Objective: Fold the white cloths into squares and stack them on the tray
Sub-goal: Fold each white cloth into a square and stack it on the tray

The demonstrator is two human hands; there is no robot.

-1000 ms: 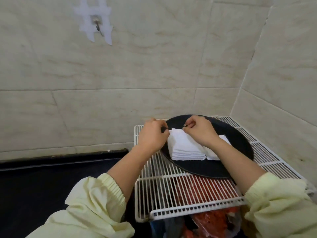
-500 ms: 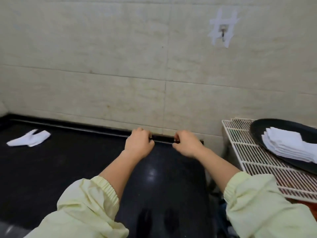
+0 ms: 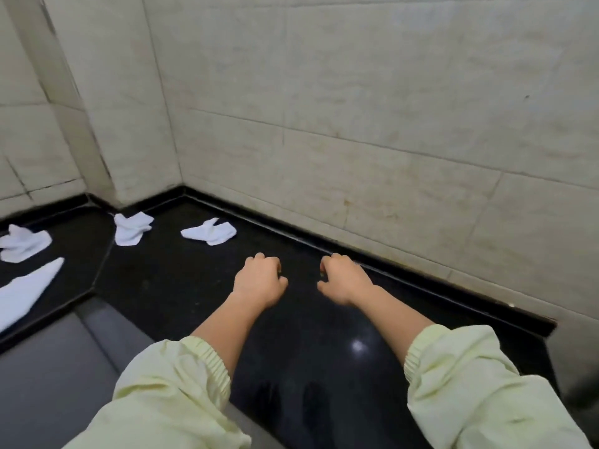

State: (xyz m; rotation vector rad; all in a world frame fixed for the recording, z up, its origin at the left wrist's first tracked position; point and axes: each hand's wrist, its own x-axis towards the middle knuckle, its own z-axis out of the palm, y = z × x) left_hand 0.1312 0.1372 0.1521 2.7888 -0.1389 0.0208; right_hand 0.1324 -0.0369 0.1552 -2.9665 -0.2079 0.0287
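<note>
Fetching of white cloth (image 3: 209, 233) for folding.
Right hand (image 3: 345, 281) and left hand (image 3: 259, 281) curled, empty; cloth beyond left hand, to be pinched.

Bare counter (image 3: 181, 286) runs from left hand (image 3: 259, 281) to nearest cloth (image 3: 209, 233); wall (image 3: 389, 157) blocks beyond.

Both arms are stretched forward over the black tabletop (image 3: 181, 286). The forearms are bared, with the left sleeve (image 3: 168, 384) and the right sleeve (image 3: 470, 377) gathered at elastic cuffs short of the wrists. The left hand (image 3: 259, 281) and the right hand (image 3: 345, 280) are held palm down, side by side but apart, above the tabletop's far part. The fingers (image 3: 264, 260) of both hands are curled under, the thumbs are turned inward, and nothing is held. Whether the tabletop is touched cannot be told.
</note>
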